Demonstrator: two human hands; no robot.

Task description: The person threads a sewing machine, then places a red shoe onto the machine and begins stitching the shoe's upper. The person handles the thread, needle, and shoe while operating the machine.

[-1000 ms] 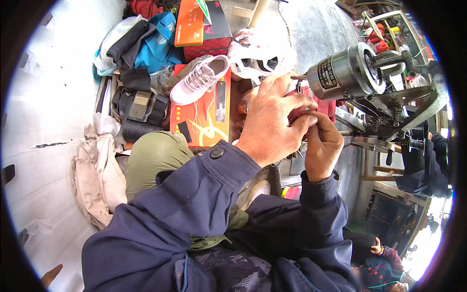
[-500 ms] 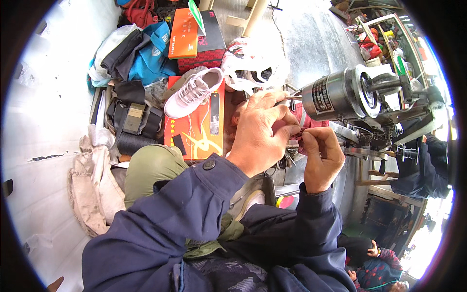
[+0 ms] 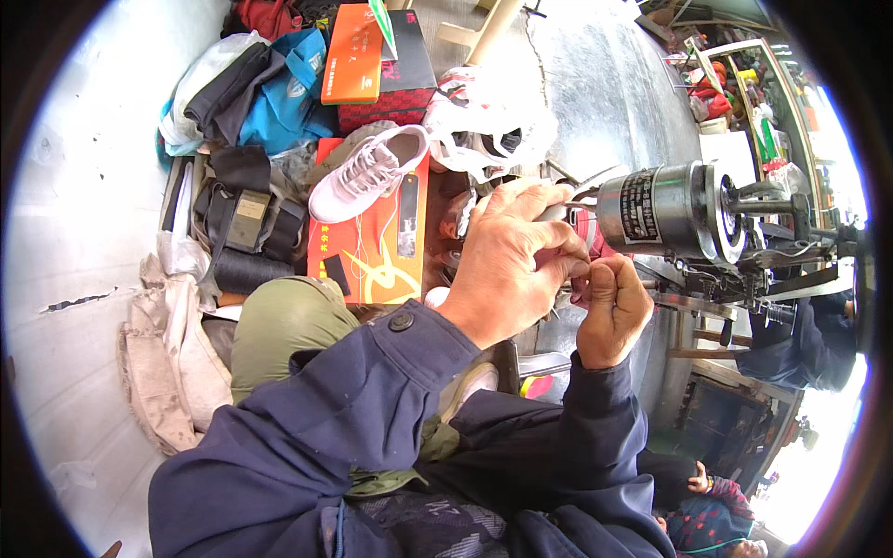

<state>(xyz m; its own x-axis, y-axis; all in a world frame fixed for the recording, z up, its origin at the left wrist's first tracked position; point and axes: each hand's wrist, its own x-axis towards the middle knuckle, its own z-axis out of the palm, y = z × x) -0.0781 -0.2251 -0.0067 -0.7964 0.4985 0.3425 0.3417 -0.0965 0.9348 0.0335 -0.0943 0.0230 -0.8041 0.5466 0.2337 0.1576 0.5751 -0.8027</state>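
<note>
Close together in front of the metal sewing machine (image 3: 656, 212), my two hands meet at the fingertips. My left hand (image 3: 507, 256) is closed, thumb and index finger pinched near the machine's thin front rod. Just to its right, my right hand (image 3: 614, 312) pinches with thumb and bent forefinger. Whatever sits between the fingertips is too small to make out. Behind the fingers shows part of a red, fabric-like item (image 3: 595, 232), mostly hidden by the hands and the machine's cylinder.
A pale pink sneaker (image 3: 367, 175) rests on an orange box (image 3: 386, 246) to the left. Beyond it are stacked shoeboxes (image 3: 353, 56), a blue bag (image 3: 288, 98) and a white plastic bag (image 3: 521, 126). Another person (image 3: 707, 516) sits at the lower right.
The view has shifted slightly, and the machine appears a little lower and farther right. My hands remain together, with the fingertips pinched slightly nearer each other.
</note>
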